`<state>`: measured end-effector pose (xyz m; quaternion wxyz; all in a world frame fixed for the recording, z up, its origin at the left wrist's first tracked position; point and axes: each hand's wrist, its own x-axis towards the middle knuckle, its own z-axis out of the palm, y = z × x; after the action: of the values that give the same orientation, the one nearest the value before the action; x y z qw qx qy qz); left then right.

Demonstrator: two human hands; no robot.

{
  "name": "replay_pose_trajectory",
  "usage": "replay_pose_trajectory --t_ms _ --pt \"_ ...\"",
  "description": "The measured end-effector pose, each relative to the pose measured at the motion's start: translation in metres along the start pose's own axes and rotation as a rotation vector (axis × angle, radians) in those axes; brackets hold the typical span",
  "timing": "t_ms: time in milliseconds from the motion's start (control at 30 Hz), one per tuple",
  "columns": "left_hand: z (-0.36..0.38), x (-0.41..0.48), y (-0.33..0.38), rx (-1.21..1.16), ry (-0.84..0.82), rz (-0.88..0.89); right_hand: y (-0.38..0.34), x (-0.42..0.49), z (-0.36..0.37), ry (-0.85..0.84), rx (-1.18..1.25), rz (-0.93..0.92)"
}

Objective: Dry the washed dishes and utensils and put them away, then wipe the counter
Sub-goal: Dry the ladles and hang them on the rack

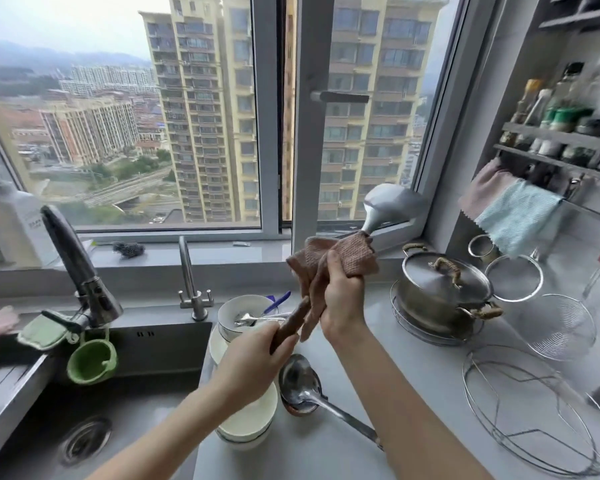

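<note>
One surface (433, 375): the last and biggest job, and by my read it's not wiped yet. Washed gear crowds it from the sink (125, 410) edge to the right wall.
Lidded pot (444, 282): parked on a wire stand at the back right, not put away.
Skimmer (558, 327): lying on the surface just right of the pot, waiting its turn.
Mesh strainer (515, 278): propped behind the skimmer, close beside the pot.
Stacked bowls (253, 420): at the sink edge, under the left wrist, none stowed. Another bowl (243, 306) behind them holds spoons (253, 318).
Ladle (298, 382): flat on the surface, its cup just beside the stack, its handle running under the right forearm.
Spatula (392, 206): this is the piece being dried right now! It's held in the air above the bowls, metal head up toward the window, wooden handle down. I'd call the drying early on, with plenty left to do.
Brown cloth (340, 258): bunched round the spatula's shaft just below the head.
Left hand (257, 355): fingers curled tight round the low end of the wooden handle.
Right hand (340, 296): clenched on the cloth, squeezing it against the shaft.
</note>
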<state>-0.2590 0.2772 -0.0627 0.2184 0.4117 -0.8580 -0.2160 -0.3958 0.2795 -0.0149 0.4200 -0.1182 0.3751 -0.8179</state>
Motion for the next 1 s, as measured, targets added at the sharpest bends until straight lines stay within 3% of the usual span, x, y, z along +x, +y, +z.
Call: replay_pose_trajectory --t_ms 67,200,233,300,367,433,500,567,667,733,900,1000 --pt "-0.001 0.004 0.004 -0.045 -0.031 0.011 0.007 -0.007 0.001 -0.066 0.002 0.014" --pt "-0.013 0.008 -0.012 -0.260 -0.402 -0.060 -0.008 0.004 -0.014 -0.041 -0.154 0.005" --pt "-0.022 0.011 -0.020 -0.267 -0.386 -0.075 -0.014 0.008 -0.021 -0.027 -0.252 -0.022" --pt "-0.042 0.020 -0.028 -0.297 -0.166 -0.098 -0.020 0.010 -0.036 -0.043 -0.522 -0.095" --pt "-0.056 0.032 -0.020 -0.452 0.037 -0.151 -0.016 0.005 -0.047 -0.127 -0.896 -0.216" --pt "-0.061 0.048 0.002 -0.659 0.115 -0.215 -0.004 0.000 -0.054 -0.241 -1.332 -0.386" --pt "-0.062 0.064 0.021 -0.843 0.156 -0.315 0.009 -0.007 -0.060 -0.321 -1.713 -0.712" --pt "-0.060 0.071 0.024 -1.002 0.230 -0.472 0.014 -0.009 -0.069 -0.339 -1.919 -1.091" --pt "-0.052 0.066 0.007 -1.209 0.289 -0.659 0.008 -0.014 -0.086 -0.350 -1.963 -1.463" --pt "-0.043 0.061 -0.002 -1.238 0.321 -0.699 0.002 -0.018 -0.099 -0.384 -1.977 -1.560" --pt "-0.028 0.053 -0.007 -1.311 0.354 -0.697 -0.010 -0.025 -0.133 -0.449 -2.079 -1.532" --pt "-0.026 0.057 -0.016 -1.346 0.391 -0.685 -0.017 -0.026 -0.154 -0.526 -2.053 -1.405"
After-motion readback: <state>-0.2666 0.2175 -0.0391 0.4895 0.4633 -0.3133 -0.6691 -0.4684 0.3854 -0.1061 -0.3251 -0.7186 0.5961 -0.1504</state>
